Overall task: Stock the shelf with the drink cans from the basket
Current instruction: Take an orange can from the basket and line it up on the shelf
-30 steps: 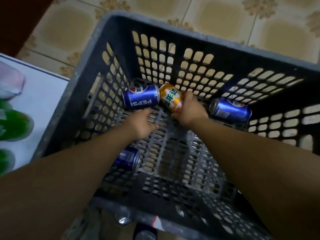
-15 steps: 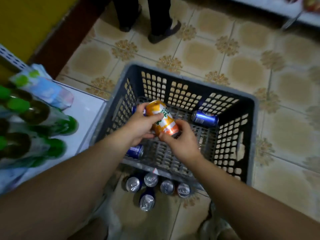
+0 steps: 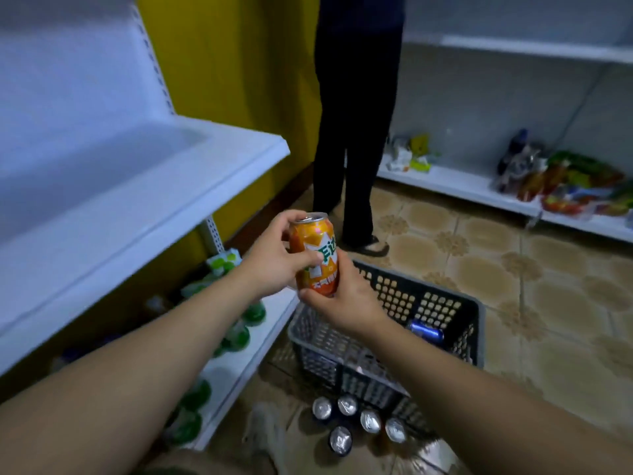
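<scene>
An orange drink can (image 3: 313, 255) stands upright in the air above the grey plastic basket (image 3: 445, 358). My left hand (image 3: 274, 258) grips its upper side with thumb and fingers wrapped round it. My right hand (image 3: 342, 296) holds its lower end from beneath. A blue can (image 3: 426, 332) lies inside the basket at the far right. The white shelf (image 3: 147, 186) runs along the left at about the can's height, its top bare.
Several upright cans (image 3: 356, 421) stand on the tiled floor just before the basket. Green bottles (image 3: 236, 334) lie on the lower left shelf. A person in dark trousers (image 3: 349, 132) stands beyond the basket. Snack packets (image 3: 565, 183) fill a low shelf at right.
Both hands have lifted the orange can out of the basket and turned it upright. The view has swung up from the basket to the shelf and the room.
</scene>
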A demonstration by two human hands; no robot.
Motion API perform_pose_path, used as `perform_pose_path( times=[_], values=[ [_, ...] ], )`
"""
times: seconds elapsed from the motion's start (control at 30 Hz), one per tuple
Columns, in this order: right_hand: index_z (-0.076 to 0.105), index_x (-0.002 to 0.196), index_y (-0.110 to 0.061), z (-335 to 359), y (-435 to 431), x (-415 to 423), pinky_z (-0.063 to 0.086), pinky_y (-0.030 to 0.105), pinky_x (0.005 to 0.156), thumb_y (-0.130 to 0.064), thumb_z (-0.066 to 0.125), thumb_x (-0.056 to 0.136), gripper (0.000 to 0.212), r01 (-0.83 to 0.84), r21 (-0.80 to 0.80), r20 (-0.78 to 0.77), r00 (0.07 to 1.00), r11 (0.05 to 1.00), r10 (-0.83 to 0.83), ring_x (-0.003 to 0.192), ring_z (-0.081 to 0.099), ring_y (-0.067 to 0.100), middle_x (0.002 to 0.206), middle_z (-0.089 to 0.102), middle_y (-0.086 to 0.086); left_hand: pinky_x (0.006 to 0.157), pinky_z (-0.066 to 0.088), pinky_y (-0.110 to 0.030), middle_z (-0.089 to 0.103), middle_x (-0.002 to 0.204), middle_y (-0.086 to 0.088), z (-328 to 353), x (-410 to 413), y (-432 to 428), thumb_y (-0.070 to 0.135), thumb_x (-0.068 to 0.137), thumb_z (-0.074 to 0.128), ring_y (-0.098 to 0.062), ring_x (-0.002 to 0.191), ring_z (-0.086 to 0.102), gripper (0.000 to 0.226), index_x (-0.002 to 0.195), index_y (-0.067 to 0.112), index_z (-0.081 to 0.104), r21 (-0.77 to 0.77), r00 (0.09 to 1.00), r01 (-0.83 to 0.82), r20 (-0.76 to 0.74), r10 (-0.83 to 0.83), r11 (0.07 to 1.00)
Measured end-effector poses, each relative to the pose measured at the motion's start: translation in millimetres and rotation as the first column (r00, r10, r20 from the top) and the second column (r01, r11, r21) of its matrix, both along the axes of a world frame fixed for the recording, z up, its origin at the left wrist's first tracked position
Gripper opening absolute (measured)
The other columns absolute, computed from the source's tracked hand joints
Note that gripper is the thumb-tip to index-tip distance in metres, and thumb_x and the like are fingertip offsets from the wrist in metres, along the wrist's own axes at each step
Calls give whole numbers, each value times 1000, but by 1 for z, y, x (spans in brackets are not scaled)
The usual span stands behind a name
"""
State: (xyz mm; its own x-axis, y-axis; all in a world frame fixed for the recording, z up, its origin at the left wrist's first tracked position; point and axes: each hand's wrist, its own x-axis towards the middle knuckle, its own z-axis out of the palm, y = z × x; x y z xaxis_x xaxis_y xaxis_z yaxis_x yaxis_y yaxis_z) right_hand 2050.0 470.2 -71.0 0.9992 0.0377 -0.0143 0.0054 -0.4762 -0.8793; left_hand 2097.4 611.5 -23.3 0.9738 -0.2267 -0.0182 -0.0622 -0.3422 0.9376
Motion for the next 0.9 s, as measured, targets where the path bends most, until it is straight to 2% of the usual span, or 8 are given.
perform_pose_path(
  times=[0.1, 0.17, 0.27, 0.4, 0.5, 0.67, 0.8, 0.9],
  values=[
    [31, 138, -35, 47, 41, -22, 53, 28, 86, -45, 74, 75, 76, -101, -16, 81, 991, 995, 102, 95, 58, 2, 111, 55, -17, 80, 57, -35, 60, 112, 1, 52, -39, 46, 9, 73, 79, -13, 97, 62, 61, 120, 34, 48, 20, 990, -83, 119, 80, 996],
    [33, 135, -35, 73, 69, -37, 50, 18, 77, -42, 74, 78, 71, -179, -50, 135, 974, 983, 184, 92, 58, 0, 107, 55, -18, 74, 55, -25, 57, 110, 1, 81, -69, 77, 7, 75, 77, -9, 92, 61, 61, 122, 32, 47, 24, 974, -144, 178, 138, 989],
    [38, 130, -35, 105, 112, -60, 49, 25, 73, -48, 71, 78, 63, -292, -148, 183, 931, 945, 316, 92, 60, 5, 103, 58, -18, 72, 54, -25, 54, 112, -2, 113, -117, 124, 5, 77, 75, -13, 93, 62, 60, 120, 33, 46, 19, 943, -247, 237, 235, 969],
    [42, 128, -30, 129, 170, -90, 52, 32, 85, -51, 70, 77, 62, -458, -249, 205, 836, 853, 509, 100, 61, 9, 114, 61, -10, 77, 55, -29, 55, 114, -2, 133, -178, 180, 5, 77, 75, -15, 95, 62, 60, 121, 32, 46, 6, 886, -394, 268, 378, 919],
    [43, 130, -27, 139, 208, -112, 50, 31, 86, -49, 70, 80, 61, -547, -288, 219, 761, 786, 610, 104, 60, 13, 116, 60, -7, 74, 54, -23, 56, 114, -3, 140, -218, 214, 3, 77, 75, -8, 92, 60, 62, 126, 27, 46, -21, 836, -487, 279, 473, 873],
    [39, 137, -25, 142, 270, -140, 43, 38, 96, -56, 64, 81, 69, -622, -420, 151, 670, 661, 727, 119, 49, 23, 129, 50, 4, 71, 47, -14, 55, 106, 8, 145, -272, 263, -1, 79, 72, 3, 89, 55, 64, 130, 25, 42, -24, 759, -608, 278, 589, 794],
    [19, 152, -19, 139, 315, -147, 36, 41, 107, -61, 58, 85, 88, -641, -554, 65, 603, 531, 795, 134, 37, 28, 150, 33, 10, 84, 44, -27, 53, 114, 7, 143, -308, 305, 4, 80, 72, -11, 106, 52, 66, 131, 29, 41, 2, 669, -721, 263, 695, 693],
    [20, 152, -17, 136, 344, -146, 35, 43, 109, -62, 52, 88, 84, -621, -627, 58, 564, 469, 824, 136, 34, 29, 153, 31, 9, 85, 40, -29, 48, 114, 8, 139, -333, 330, 3, 83, 68, -9, 106, 45, 64, 135, 28, 40, 11, 600, -787, 251, 760, 617]
  ],
)
